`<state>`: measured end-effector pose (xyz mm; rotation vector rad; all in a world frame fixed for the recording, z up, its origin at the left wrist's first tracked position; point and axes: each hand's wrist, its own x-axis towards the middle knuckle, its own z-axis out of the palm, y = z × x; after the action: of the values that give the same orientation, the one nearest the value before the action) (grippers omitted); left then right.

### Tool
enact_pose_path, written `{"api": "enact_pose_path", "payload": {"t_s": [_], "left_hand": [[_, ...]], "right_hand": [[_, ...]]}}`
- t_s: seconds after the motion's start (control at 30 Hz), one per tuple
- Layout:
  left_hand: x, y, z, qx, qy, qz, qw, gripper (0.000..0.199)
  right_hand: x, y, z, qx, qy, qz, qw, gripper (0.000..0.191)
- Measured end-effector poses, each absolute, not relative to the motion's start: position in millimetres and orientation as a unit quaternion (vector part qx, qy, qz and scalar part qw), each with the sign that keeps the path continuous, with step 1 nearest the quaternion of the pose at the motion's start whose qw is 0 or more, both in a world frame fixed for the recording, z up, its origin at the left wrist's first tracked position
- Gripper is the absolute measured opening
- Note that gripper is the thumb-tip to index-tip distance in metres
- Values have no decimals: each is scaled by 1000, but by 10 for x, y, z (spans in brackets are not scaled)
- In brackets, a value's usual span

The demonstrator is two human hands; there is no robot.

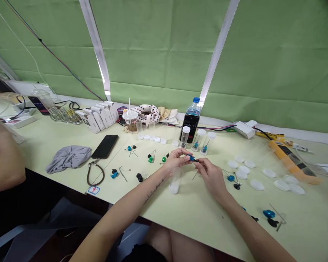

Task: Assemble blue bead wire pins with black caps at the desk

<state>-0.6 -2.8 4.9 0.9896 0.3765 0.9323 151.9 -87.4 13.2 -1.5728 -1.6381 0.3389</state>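
My left hand is closed, pinching a small blue metal part between thumb and fingers. At its right end sits a small black piece, which the closed fingertips of my right hand grip. A thin metal rod shows just below my right fingertips; whether it is held or lies on the table, I cannot tell. Beneath my left wrist a clear tube stands on the table. Behind my hands are three capped tubes: one close to the phone, two others with blue parts inside.
Blue, green and black parts with bent hex keys lie around on the table. White discs are spread at right, near an orange power strip. A phone timer leans on a bottle. Another person's arm is at left.
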Motion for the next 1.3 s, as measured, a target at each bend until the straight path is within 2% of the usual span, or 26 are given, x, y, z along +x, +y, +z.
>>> {"api": "enact_pose_path", "payload": {"t_s": [0.37,0.57,0.97,1.3], "left_hand": [[-9,-36,52,426,183,440,769,31],[-8,-44,30,429,181,437,770,30],[-23,-50,60,431,184,444,764,29],[-6,-70,60,423,184,439,771,30]], "right_hand": [[1492,-855,123,-629,-652,113,409,39],[1492,-855,113,-622,-651,102,424,32],[1472,-876,132,-617,-656,90,424,37],[1479,-872,121,-619,-661,60,419,31]]}}
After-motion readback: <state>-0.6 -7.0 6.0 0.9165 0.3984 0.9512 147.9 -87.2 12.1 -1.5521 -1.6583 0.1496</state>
